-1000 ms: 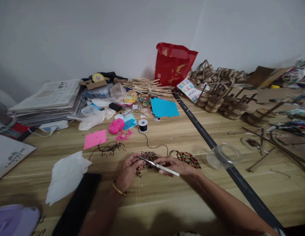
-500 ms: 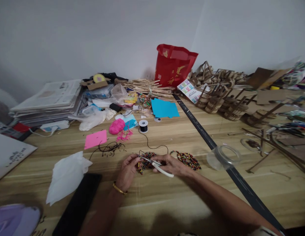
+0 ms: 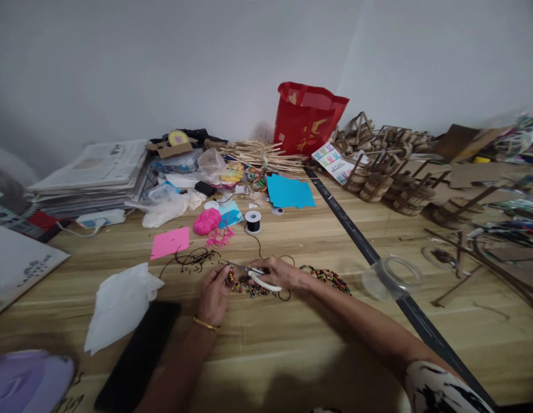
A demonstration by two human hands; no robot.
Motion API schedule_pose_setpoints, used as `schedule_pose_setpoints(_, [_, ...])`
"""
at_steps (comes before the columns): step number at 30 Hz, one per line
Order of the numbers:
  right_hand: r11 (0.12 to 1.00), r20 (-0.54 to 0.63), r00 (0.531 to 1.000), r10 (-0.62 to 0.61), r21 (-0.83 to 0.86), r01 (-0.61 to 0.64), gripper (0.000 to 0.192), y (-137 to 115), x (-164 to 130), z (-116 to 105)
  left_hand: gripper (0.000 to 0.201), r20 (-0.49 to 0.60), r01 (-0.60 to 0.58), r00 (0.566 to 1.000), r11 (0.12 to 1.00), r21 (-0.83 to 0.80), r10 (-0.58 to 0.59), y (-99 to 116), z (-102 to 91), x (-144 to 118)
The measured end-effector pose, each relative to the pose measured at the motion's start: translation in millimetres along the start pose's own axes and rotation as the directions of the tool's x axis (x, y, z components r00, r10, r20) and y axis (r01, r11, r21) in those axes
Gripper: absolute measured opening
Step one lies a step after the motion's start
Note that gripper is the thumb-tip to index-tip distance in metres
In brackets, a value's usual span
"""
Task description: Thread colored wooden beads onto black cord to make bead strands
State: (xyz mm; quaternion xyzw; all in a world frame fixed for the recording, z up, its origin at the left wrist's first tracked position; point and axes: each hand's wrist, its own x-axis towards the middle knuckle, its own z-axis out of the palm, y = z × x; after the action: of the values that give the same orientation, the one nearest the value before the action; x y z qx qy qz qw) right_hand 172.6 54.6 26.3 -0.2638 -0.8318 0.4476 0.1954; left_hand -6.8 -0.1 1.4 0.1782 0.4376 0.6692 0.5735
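We have the beaded piece (image 3: pixel 248 285) lying on the desk (image 3: pixel 318 338) at near centre, between our two hands. Our left hand (image 3: pixel 214 292) pinches its left end, fingers closed on the beads. Our right hand (image 3: pixel 280 273) is wrapped around the white-handled scissors (image 3: pixel 254 276), whose long axis runs left to right with the blades pointing left, their tips just above the beads near our left fingertips. A thin black cord runs from the beads to the far spool (image 3: pixel 253 220). More beads (image 3: pixel 329 277) lie just right of our right hand; a white tissue (image 3: pixel 117 304) sits well left
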Motion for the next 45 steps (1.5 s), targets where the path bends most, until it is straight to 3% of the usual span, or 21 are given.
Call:
schedule_pose_setpoints(9, [0.996, -0.075, 0.994, 0.085, -0.02, -0.086, 0.032, -12, -13, -4, 0.022, 0.04, 0.016, 0.999, 1.0, 0.003, -0.016, -2, -1.0, 0])
schedule_pose_setpoints(21, [0.912, 0.104, 0.986, 0.129, 0.379, -0.159, 0.051, -1, -12, -2, 0.021, 0.109, 0.058, 0.992, 0.998, 0.01, -0.059, 2, -0.3, -3])
schedule_pose_setpoints(34, [0.92, 0.177, 0.976, 0.128, 0.346, -0.183, 0.051, 0, -3, -8, 0.021, 0.125, 0.072, 0.989, 0.997, 0.023, -0.075, 1, -0.2, -3])
schedule_pose_setpoints(41, [0.955, 0.153, 0.985, 0.085, 0.269, -0.124, 0.05, 2, 7, -11, 0.018, 0.113, 0.072, 0.991, 0.997, 0.026, -0.075, 0, -0.5, -2])
schedule_pose_setpoints(45, [0.956, 0.095, 0.992, 0.087, 0.272, -0.11, 0.05, 2, 16, -11, 0.017, 0.165, 0.082, 0.982, 0.994, 0.067, -0.092, -1, 1.9, -6])
